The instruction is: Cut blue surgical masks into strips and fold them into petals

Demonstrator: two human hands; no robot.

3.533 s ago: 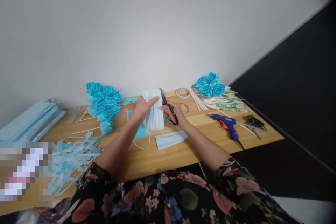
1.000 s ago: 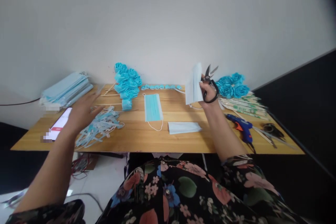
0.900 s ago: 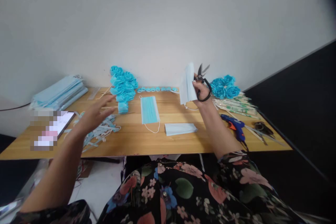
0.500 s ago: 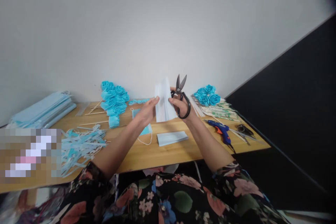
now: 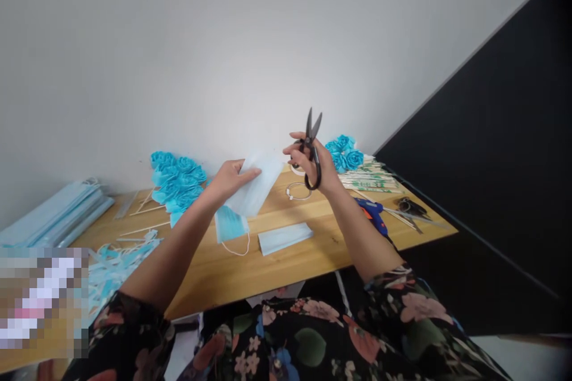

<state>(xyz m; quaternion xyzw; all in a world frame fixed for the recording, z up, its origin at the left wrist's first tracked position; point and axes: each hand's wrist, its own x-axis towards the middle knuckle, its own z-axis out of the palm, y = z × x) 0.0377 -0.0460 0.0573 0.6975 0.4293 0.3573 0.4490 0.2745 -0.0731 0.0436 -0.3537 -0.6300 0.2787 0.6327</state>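
My left hand (image 5: 232, 180) pinches a pale, whitish-blue sheet of mask fabric (image 5: 257, 190) between thumb and fingers, above the table. To its right, my right hand (image 5: 315, 164) has black scissors (image 5: 310, 143) hooked on it, blades pointing up and parted. The right fingertips are apart from the fabric. Below the sheet lies a blue face mask (image 5: 231, 226) with a white ear loop, partly covered by the sheet. A folded light-blue strip (image 5: 286, 238) rests on the table in front of me.
Blue fabric flowers (image 5: 179, 181) lie at the left, with cut scraps (image 5: 118, 274) nearer me and stacked masks (image 5: 58, 214) further left. At the right are more blue flowers (image 5: 344, 153), wrapped sticks (image 5: 375, 177), a glue gun (image 5: 374, 213) and a wire ring (image 5: 298, 191).
My right hand has let go of the fabric and moved up, away from it, with the scissors. My left hand has drawn the sheet leftward and tilted it.
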